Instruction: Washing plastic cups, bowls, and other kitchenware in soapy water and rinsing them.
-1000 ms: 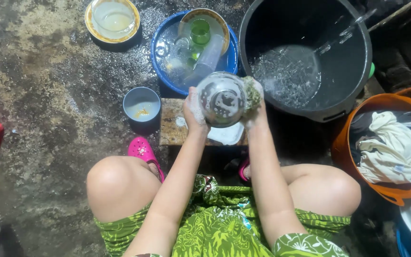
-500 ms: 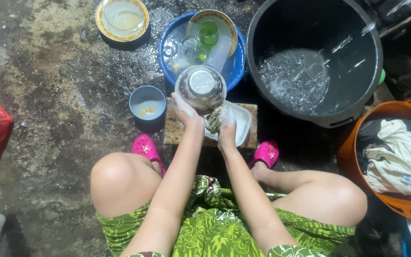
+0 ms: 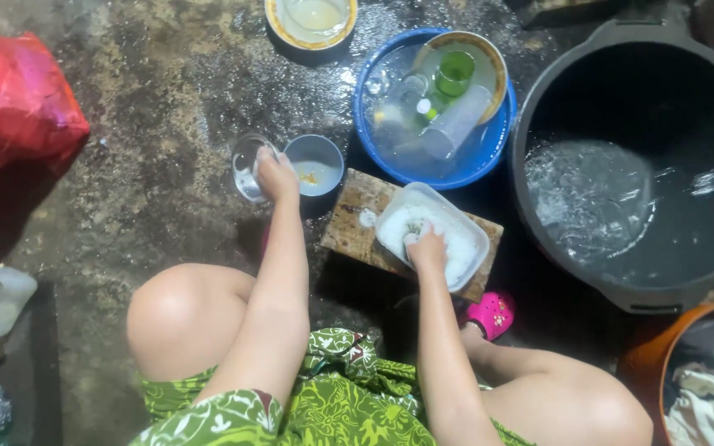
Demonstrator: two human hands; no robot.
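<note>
We found the person crouched on the wet concrete floor (image 3: 150,132), knees apart over a green patterned garment (image 3: 349,388). The left hand (image 3: 276,175) was stretched out to the far left, its fingers wrapped around the rim of a clear glass bowl (image 3: 247,169) held just above the floor, right beside a small grey bowl (image 3: 314,165) with a little yellowish residue in it. The right hand (image 3: 427,248) was pressed down into a clear plastic container (image 3: 433,235) full of white suds; its fingers were curled inward, though we could not tell whether they clutched anything under the foam. That container rested on a wooden board (image 3: 353,227) lying near the person's knees. Just beyond the board sat a blue basin (image 3: 373,140) holding a yellow-rimmed plate (image 3: 489,62), a green cup (image 3: 454,73) and clear plastic ware in water. To the right stood a large black tub (image 3: 704,99) partly filled with water, and at the near right an orange basket (image 3: 646,355) of cloth. A pink sandal (image 3: 491,314) showed by the board, a red bag (image 3: 14,99) lay at the far left, and a yellow-rimmed dish (image 3: 311,16) sat at the far edge.
</note>
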